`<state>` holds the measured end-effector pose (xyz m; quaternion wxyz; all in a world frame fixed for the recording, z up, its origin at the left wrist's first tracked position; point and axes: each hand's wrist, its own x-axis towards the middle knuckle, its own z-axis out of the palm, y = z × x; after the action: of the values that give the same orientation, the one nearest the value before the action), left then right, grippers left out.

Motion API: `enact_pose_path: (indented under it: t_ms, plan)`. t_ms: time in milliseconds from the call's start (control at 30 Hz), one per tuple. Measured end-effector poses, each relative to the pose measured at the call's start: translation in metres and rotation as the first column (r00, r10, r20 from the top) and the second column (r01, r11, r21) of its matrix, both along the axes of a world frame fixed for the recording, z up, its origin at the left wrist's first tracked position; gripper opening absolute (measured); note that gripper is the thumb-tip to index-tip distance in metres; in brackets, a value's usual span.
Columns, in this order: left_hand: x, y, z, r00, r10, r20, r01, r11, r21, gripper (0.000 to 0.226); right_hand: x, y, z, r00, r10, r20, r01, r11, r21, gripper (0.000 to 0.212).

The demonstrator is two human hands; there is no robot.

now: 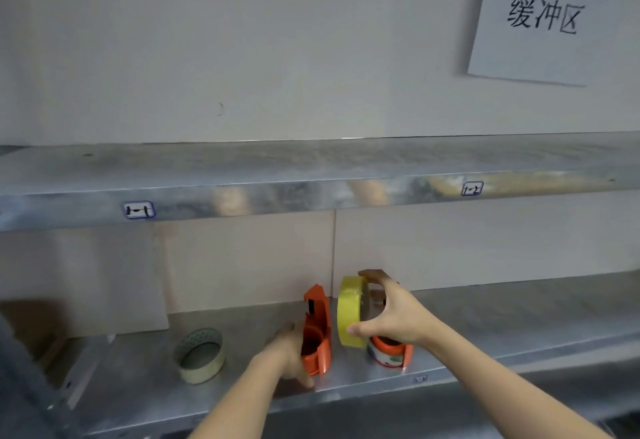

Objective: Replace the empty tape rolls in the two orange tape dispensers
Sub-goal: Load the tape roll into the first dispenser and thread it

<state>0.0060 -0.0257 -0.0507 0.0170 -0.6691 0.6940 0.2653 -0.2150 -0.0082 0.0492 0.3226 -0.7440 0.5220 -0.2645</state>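
A bright yellow tape roll (351,312) is hanging upright just beside the left dispenser (317,331), the right hand (394,321) pinching its rim (fingers spread wide). The left hand (289,352) is gripping that orange dispenser near the steel shelf (485,328) lip.

A yellow tape roll (349,314) is on edge between left orange dispenser (317,331) and right orange dispenser (389,352).

storeroom: labelled steel shelves (311,193), wall sign (543,19)
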Motion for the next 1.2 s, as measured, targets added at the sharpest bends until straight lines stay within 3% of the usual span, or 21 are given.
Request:
enact_pose_path:
  t_ms: [100,400,500,833,1200]
  plan:
    - [-0.006,-0.006,-0.003,0.999,0.034,-0.015,-0.034,0.999,-0.025,0.105,0.002,-0.01,-0.002,0.999,0.03,-0.014,-0.029,0.999,0.012,0.097]
    - [-0.01,-0.01,0.036,0.997,0.02,-0.076,-0.028,0.995,-0.101,0.045,0.017,-0.024,0.001,0.994,0.098,0.04,-0.099,0.995,0.017,0.091]
    - [0.0,-0.003,0.06,0.984,0.054,-0.173,-0.08,0.985,-0.15,0.064,0.021,-0.023,0.01,0.99,0.107,0.089,-0.11,0.994,0.025,0.097]
    - [0.034,0.036,0.112,0.917,0.067,-0.394,-0.18,0.95,-0.256,0.09,0.021,-0.01,0.03,0.97,0.183,0.162,-0.188,0.982,0.019,0.105]
    - [0.03,0.055,0.13,0.838,-0.044,-0.544,-0.14,0.946,-0.291,0.079,0.013,0.0,0.029,0.938,0.218,0.269,-0.236,0.971,0.036,0.088]
